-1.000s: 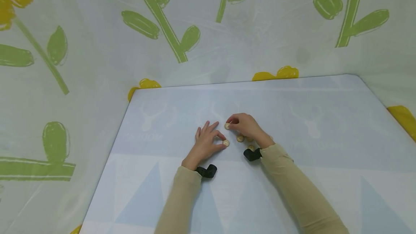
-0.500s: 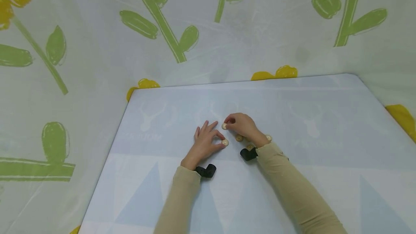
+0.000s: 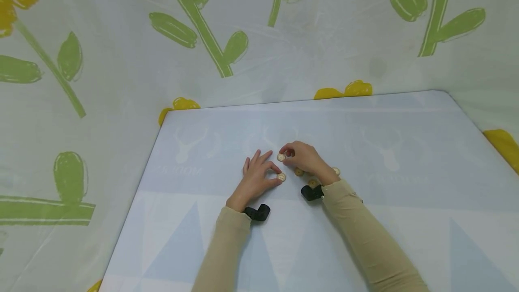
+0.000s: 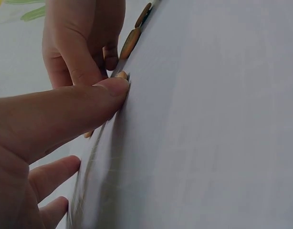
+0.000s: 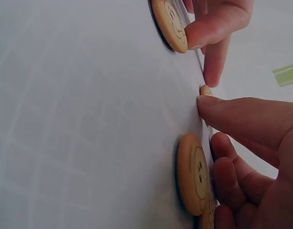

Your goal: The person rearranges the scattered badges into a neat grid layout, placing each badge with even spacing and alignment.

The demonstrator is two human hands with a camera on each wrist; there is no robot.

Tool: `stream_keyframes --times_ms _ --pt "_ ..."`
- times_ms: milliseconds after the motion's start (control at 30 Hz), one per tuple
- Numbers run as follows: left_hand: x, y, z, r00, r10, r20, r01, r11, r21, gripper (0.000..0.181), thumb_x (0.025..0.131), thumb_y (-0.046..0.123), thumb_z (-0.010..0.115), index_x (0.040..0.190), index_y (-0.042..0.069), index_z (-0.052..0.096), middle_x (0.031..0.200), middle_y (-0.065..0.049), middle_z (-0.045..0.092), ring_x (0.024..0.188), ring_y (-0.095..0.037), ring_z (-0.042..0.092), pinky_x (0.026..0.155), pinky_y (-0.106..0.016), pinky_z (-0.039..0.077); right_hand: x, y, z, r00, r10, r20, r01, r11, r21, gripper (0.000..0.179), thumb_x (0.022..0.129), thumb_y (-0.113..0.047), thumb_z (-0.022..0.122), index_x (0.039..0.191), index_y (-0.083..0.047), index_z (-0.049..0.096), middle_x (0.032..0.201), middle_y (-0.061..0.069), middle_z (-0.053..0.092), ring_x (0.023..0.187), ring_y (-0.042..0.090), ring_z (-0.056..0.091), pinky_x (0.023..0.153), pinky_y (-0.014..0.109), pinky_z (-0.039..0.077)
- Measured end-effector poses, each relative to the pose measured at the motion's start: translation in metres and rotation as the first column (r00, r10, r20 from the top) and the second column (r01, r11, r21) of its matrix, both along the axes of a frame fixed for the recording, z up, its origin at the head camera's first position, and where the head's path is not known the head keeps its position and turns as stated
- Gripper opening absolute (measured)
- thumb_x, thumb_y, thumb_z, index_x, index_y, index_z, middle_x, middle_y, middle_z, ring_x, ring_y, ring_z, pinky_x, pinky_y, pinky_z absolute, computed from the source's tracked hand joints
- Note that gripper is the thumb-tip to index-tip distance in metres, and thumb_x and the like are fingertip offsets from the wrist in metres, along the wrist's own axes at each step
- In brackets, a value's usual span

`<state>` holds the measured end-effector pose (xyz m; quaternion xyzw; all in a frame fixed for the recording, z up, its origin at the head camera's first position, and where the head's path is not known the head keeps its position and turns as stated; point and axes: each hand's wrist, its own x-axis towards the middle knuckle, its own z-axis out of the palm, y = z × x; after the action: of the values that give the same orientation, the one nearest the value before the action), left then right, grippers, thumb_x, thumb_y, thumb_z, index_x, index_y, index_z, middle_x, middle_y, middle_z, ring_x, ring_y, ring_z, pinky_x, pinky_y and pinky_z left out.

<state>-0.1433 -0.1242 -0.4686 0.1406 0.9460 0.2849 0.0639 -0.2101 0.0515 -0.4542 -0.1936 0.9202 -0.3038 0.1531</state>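
Note:
Thumb and index finger of my left hand [image 3: 254, 179] pinch a round wooden disc [image 3: 281, 177] at its edge, the other fingers spread on the table. In the right wrist view that disc [image 5: 169, 24] shows a drawn face. Just beyond it, my right hand [image 3: 305, 157] pinches a second wooden disc [image 3: 281, 157] between thumb and index finger. The two held discs lie close together but apart. Under and beside the right hand are loose discs [image 3: 299, 172], one of them near the black wrist camera [image 3: 311, 192]. The right wrist view shows a loose disc [image 5: 192, 174] close up.
Another pale disc [image 3: 336, 171] lies to the right of the right wrist. A pale cloth with blue triangles covers the table [image 3: 194, 148]. Behind the table's far edge hangs a white curtain [image 3: 284, 66] printed with green stems and yellow flowers.
My right hand has shifted slightly left with its disc, and a pale disc right of the wrist has come into view. The left hand stays in place on its disc.

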Motion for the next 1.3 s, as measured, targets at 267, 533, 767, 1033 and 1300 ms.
stream_keyframes --times_ms 267,533,767,1033,1300 --pt "-0.001 0.001 0.000 1.000 -0.001 -0.006 0.001 1.000 -0.012 0.017 0.075 0.037 0.069 0.087 0.027 0.062 0.143 0.000 0.028 0.135 -0.027 0.005 0.101 -0.053 -0.001 0.000 -0.002 -0.001 1.000 0.001 -0.025 0.000 1.000 0.024 0.024 0.080 -0.021 0.066 0.104 -0.018 0.064 0.088 0.001 0.057 0.082 0.018 0.050 0.074 0.042 0.037" --pt "-0.001 0.001 0.001 1.000 0.004 -0.012 -0.004 1.000 -0.004 0.018 0.075 0.037 0.069 0.087 0.026 0.063 0.143 -0.001 0.029 0.135 -0.027 0.005 0.101 -0.054 -0.001 0.000 -0.004 -0.001 1.000 -0.009 -0.027 0.011 0.999 0.046 0.026 0.080 -0.022 0.067 0.105 -0.019 0.064 0.090 0.001 0.058 0.084 0.018 0.051 0.079 0.047 0.035" --pt "-0.001 0.002 -0.002 1.000 0.012 -0.014 -0.012 1.000 -0.008 0.018 0.075 0.038 0.069 0.086 0.026 0.063 0.143 0.001 0.029 0.135 -0.026 0.005 0.101 -0.053 0.000 0.000 -0.004 -0.002 1.000 -0.002 -0.020 0.004 0.997 0.080 0.027 0.080 -0.025 0.067 0.107 -0.020 0.064 0.093 0.001 0.057 0.087 0.018 0.051 0.081 0.049 0.034" --pt "-0.001 0.002 -0.002 1.000 0.005 -0.016 -0.005 1.000 -0.008 0.018 0.075 0.038 0.069 0.086 0.026 0.062 0.143 0.000 0.029 0.135 -0.027 0.005 0.101 -0.054 0.000 -0.002 0.002 0.000 0.999 0.035 0.008 -0.035 0.999 0.024 0.032 0.080 -0.023 0.067 0.110 -0.017 0.061 0.093 0.002 0.056 0.084 0.018 0.050 0.076 0.040 0.039" --pt "-0.002 0.002 -0.002 1.000 0.002 -0.007 -0.002 1.000 -0.013 0.018 0.075 0.038 0.070 0.087 0.026 0.062 0.143 0.000 0.029 0.135 -0.027 0.005 0.101 -0.054 0.000 -0.003 0.007 0.001 0.999 0.041 0.030 -0.040 0.998 -0.050 0.028 0.083 -0.020 0.062 0.110 -0.014 0.060 0.089 0.001 0.057 0.080 0.017 0.050 0.074 0.034 0.040"
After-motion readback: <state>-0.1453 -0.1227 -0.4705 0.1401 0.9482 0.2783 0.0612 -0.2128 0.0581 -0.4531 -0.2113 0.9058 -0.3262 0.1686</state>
